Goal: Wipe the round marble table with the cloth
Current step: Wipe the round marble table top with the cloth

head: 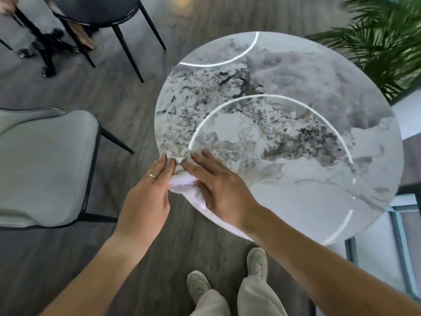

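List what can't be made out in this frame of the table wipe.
- cloth: mostly hidden under the left hand and right hand in the head view; its full size is unclear.
- round marble table: base hidden beneath its top.
- plant: motion-blurred, cut off by the right edge.
- dark chair: cropped by the top edge.

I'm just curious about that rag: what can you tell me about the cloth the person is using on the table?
The cloth is small, pale and off-white, soft and crumpled into folds, bunched rather than spread flat. It lies at the near left edge of the round marble table, partly draped over the rim. Both hands are on it: the left hand, which wears a ring, presses its left side, and the right hand lies flat over its right side. Most of it is hidden beneath them.
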A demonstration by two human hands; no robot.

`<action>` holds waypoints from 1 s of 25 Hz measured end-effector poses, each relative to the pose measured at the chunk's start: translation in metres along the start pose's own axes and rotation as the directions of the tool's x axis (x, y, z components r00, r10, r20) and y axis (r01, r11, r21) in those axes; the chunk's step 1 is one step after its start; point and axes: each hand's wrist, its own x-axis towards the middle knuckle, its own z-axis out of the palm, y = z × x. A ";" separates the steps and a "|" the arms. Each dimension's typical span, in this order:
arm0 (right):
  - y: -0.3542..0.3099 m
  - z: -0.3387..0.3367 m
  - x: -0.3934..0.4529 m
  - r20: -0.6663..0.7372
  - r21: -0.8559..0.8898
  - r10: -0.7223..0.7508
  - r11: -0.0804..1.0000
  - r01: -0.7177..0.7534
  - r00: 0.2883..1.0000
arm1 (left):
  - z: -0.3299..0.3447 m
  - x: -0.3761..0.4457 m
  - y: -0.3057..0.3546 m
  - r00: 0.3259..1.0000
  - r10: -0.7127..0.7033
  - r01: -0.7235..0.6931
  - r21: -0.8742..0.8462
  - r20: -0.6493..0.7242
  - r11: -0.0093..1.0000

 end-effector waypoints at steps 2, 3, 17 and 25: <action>0.008 -0.001 0.032 0.011 -0.015 -0.011 1.000 0.011 1.000 | -0.004 0.029 -0.012 0.999 -0.033 0.033 0.002 -0.007 0.999; 0.013 -0.002 0.048 0.013 -0.026 -0.015 1.000 0.016 1.000 | -0.005 0.044 -0.016 0.999 -0.047 0.047 0.007 -0.013 0.999; 0.129 -0.062 0.233 0.080 -0.079 -0.055 0.995 0.061 0.995 | 0.008 0.257 -0.008 0.985 -0.159 0.168 0.202 -0.062 0.965; 0.244 -0.143 0.285 0.030 -0.073 0.063 0.995 -0.061 0.998 | 0.042 0.395 0.079 0.991 -0.134 0.120 0.335 0.021 0.935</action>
